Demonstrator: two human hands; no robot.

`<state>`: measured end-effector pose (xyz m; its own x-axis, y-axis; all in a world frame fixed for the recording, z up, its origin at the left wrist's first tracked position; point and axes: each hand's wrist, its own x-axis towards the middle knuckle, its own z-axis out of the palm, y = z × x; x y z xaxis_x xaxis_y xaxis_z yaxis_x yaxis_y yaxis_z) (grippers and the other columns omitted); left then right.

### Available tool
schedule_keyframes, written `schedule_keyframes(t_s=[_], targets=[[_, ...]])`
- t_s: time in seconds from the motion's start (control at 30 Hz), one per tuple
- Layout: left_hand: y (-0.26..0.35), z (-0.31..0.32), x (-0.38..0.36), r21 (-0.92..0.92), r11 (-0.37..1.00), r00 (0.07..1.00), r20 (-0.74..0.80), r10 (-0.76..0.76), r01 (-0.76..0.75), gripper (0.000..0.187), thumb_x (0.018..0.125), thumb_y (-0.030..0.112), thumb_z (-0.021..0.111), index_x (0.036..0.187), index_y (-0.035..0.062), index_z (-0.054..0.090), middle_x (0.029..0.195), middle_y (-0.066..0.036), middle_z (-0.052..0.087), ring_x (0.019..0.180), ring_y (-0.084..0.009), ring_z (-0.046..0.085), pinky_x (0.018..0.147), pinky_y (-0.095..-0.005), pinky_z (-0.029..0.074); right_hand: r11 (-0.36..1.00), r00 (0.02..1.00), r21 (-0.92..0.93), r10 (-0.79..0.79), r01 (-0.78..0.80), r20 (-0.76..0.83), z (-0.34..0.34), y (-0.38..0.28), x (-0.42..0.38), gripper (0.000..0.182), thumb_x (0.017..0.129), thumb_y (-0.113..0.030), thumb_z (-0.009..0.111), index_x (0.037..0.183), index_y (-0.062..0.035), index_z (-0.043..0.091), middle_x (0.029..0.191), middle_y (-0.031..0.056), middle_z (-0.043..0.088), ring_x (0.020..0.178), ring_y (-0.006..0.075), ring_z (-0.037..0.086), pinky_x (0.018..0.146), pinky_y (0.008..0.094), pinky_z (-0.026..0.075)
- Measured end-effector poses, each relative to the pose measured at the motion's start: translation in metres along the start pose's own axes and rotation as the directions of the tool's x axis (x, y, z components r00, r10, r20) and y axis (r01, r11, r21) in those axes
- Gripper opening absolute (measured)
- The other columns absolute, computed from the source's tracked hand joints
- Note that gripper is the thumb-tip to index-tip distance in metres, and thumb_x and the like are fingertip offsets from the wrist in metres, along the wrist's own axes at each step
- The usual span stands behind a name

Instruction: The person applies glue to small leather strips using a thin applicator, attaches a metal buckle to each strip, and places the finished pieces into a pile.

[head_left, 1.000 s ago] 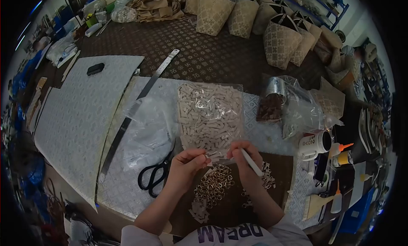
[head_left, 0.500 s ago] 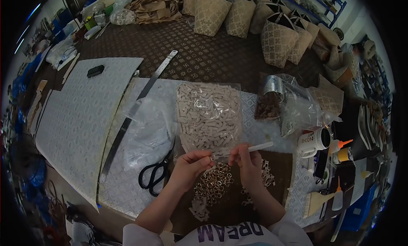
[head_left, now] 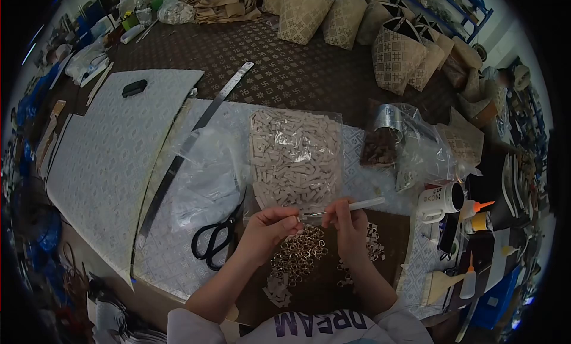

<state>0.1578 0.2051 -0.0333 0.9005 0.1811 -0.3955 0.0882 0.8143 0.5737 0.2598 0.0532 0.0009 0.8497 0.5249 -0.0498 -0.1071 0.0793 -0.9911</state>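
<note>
My right hand (head_left: 350, 225) grips a slim tool with a white handle (head_left: 370, 203); its thin metal tip points left toward my other hand. Thumb and fingertips of my left hand (head_left: 269, 230) are pinched together on something too small to make out. Below and between the hands lies a heap of gold-coloured metal rings (head_left: 297, 258). Small pale strips (head_left: 277, 291) form a pile at its near end, and more small pale pieces (head_left: 373, 243) lie beside my right hand. Just beyond my hands is a clear bag full of beige strips (head_left: 294, 156).
Black-handled scissors (head_left: 209, 243) lie left of my left arm, near a crumpled plastic bag (head_left: 208, 183) and a long metal ruler (head_left: 196, 139). At right stand a white bottle (head_left: 437, 202) and a glue bottle (head_left: 469, 280). Several patterned bags (head_left: 398, 55) stand at the back.
The tool's metal tip shows more clearly between my hands now. Both hands stay in nearly the same place, and the whole view has shifted slightly.
</note>
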Motion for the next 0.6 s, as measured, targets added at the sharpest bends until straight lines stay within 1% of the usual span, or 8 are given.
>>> schedule_keyframes(t_s=[0.1,0.2,0.3,0.4,0.5,0.6], targets=[[-0.002,-0.001,0.0,-0.033,0.999,1.0,0.001,0.003,-0.003,0.02,0.083,0.002,0.063,0.103,-0.0015,0.062,0.088,-0.009,0.065,0.081,-0.0177,0.065,0.074,-0.0243,0.053,1.0,1.0,-0.002,0.001,-0.001,-0.009,0.001,0.0,0.0,0.029,0.098,-0.023,0.042,0.081,-0.0022,0.054,0.067,0.0008,0.054,0.06,0.008,0.051,0.058,0.0217,0.04],[-0.003,-0.002,0.001,-0.046,0.999,1.0,0.015,-0.003,0.004,0.02,0.083,0.002,0.063,0.102,-0.0014,0.062,0.088,-0.009,0.065,0.081,-0.0175,0.065,0.074,-0.0243,0.053,0.999,0.999,-0.035,-0.037,0.035,-0.031,-0.006,0.006,0.002,0.028,0.097,-0.023,0.042,0.082,-0.0022,0.054,0.069,0.0014,0.054,0.06,0.0083,0.05,0.058,0.022,0.039],[0.0,0.0,0.0,-0.029,0.999,1.0,-0.013,-0.016,0.016,0.019,0.083,0.002,0.063,0.102,-0.0012,0.062,0.088,-0.009,0.065,0.08,-0.017,0.065,0.074,-0.0241,0.053,0.971,0.988,0.204,-0.101,0.124,-0.121,-0.007,0.005,0.002,0.027,0.097,-0.023,0.043,0.083,-0.0022,0.054,0.072,0.002,0.055,0.061,0.0086,0.05,0.057,0.0226,0.039],[-0.001,-0.001,0.001,-0.028,1.0,1.0,-0.004,-0.005,0.005,0.018,0.083,0.002,0.062,0.101,-0.0009,0.062,0.088,-0.008,0.065,0.079,-0.0163,0.064,0.073,-0.0244,0.053,0.951,0.979,0.256,-0.134,0.171,-0.154,-0.007,0.0,0.001,0.024,0.097,-0.02,0.044,0.09,-0.0007,0.056,0.079,0.0044,0.059,0.064,0.0089,0.051,0.06,0.0224,0.041],[-0.002,-0.001,0.003,-0.032,0.999,1.0,0.007,0.013,-0.012,0.016,0.083,0.001,0.062,0.099,-0.0005,0.062,0.086,-0.008,0.065,0.078,-0.0156,0.064,0.073,-0.0247,0.052,0.986,0.984,0.03,-0.164,0.166,-0.067,0.0,-0.009,0.002,0.021,0.096,-0.016,0.045,0.099,0.0004,0.057,0.087,0.0071,0.061,0.071,0.0104,0.056,0.066,0.0228,0.046],[-0.003,-0.001,0.003,-0.028,0.999,0.999,0.035,0.026,-0.025,0.014,0.084,0.001,0.062,0.098,-0.0004,0.061,0.085,-0.007,0.064,0.079,-0.0153,0.064,0.074,-0.0248,0.051,0.988,0.99,-0.094,-0.117,0.124,0.076,0.003,-0.013,0.001,0.019,0.095,-0.011,0.046,0.107,-0.0004,0.056,0.094,0.009,0.062,0.08,0.0125,0.06,0.074,0.0233,0.048]])
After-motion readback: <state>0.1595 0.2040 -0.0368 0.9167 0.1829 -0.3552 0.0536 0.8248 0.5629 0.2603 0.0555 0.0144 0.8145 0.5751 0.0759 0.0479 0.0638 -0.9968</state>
